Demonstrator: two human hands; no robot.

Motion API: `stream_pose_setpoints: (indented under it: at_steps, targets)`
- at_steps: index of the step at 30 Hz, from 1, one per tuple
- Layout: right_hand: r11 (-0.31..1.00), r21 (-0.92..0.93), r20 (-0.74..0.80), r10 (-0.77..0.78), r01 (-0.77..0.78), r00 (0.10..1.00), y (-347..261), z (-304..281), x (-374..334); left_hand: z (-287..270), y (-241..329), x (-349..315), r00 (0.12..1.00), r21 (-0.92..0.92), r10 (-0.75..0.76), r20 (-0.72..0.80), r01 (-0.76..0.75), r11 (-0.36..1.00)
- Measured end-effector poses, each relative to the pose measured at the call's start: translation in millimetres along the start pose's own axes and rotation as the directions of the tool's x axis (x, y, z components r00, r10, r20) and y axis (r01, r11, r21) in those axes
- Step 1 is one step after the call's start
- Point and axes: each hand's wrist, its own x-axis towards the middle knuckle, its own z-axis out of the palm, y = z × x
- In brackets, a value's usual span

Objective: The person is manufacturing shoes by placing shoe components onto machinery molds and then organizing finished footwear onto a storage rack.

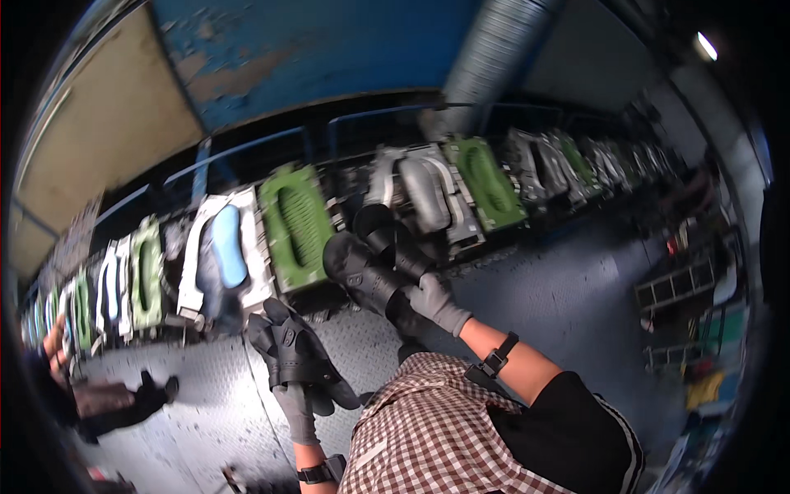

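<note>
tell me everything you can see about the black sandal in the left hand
The sandal is matte black, moulded as one piece, rubbery or foam-like, with a wide strap and thick sole. The gloved left hand grips its lower end, holding it roughly upright above the metal floor. It is slightly blurred; finer detail cannot be made out.

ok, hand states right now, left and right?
Left hand: closed, holding black sandals.
Right hand: closed, holding black boots.

The black sandals [300, 354] look matt rubber, the grey gloves [436, 300] knitted cloth, the moulds [295, 226] dull green-coated metal, and the floor [206, 403] ribbed steel.
</note>
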Motion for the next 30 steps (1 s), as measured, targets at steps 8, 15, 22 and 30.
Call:
stream_pose_setpoints:
  at_steps: [8,15,22,30]
  targets:
    - [0.994,0.031,-0.414,0.104,-0.1,0.904,162.9,-250.9,133.1,351.3,-29.0,45.6,0.976,0.176,0.054,0.213,-0.093,0.98]
    - [0.681,-0.262,-0.52,0.497,-0.684,0.694,320.1,-468.8,243.6,757.6,22.7,8.9,0.734,-0.044,-0.162,0.66,0.252,0.967]
    - [0.876,0.016,-0.59,0.398,-0.482,0.702,453.5,-581.4,287.6,981.8,18.4,-4.0,0.368,0.135,-0.297,0.881,0.406,0.904]
    - [0.962,0.197,-0.362,0.248,-0.186,0.899,347.3,-448.3,230.1,918.4,-5.1,12.2,0.437,-0.024,-0.14,0.888,0.349,0.937]
